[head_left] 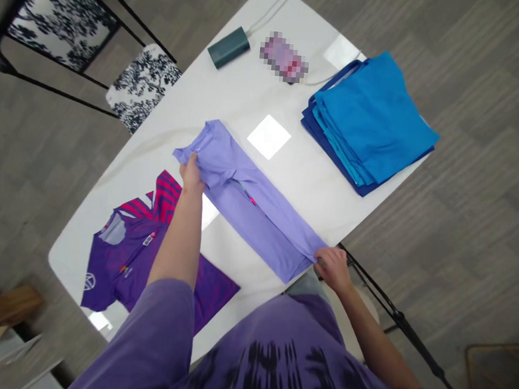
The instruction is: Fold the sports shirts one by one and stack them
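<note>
A lavender shirt, folded into a long narrow strip, lies diagonally across the white table. My left hand pinches its collar end, fingers closed on the cloth. Gripping the bottom hem at the table's near edge is my right hand, also closed on the fabric. A dark purple jersey with pink stripes lies flat to the left, partly under my left arm.
A stack of folded blue garments sits at the table's right end. A dark green power bank with a cable and a blurred phone lie at the far end. A patterned chair stands left; cardboard box lower left.
</note>
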Demonstrator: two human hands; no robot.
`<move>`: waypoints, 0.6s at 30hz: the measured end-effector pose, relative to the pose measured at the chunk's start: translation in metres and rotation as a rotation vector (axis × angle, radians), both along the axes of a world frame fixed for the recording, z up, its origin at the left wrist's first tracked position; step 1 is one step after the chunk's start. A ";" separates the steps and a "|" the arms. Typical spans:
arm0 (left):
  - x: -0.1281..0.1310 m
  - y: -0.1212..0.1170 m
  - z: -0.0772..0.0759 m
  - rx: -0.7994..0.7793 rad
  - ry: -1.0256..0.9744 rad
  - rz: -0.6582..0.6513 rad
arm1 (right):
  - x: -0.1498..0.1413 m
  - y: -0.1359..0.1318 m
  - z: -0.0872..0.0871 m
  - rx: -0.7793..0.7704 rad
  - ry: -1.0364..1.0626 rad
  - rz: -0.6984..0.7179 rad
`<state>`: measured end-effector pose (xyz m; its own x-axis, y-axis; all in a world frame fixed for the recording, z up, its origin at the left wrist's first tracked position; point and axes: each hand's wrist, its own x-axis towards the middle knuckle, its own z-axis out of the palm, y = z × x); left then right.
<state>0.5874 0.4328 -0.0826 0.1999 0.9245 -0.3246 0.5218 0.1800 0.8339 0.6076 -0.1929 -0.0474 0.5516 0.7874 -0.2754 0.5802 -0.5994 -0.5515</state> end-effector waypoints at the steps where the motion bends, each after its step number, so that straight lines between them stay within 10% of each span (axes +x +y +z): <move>1: -0.011 0.002 -0.001 0.001 0.000 0.024 | -0.003 -0.002 0.000 -0.015 -0.006 0.017; 9: -0.070 0.007 0.032 0.260 0.540 -0.115 | -0.008 0.016 0.011 -0.036 0.007 0.108; 18: 0.022 0.023 0.034 0.466 0.512 -0.442 | -0.019 0.081 0.001 -0.107 -0.057 0.000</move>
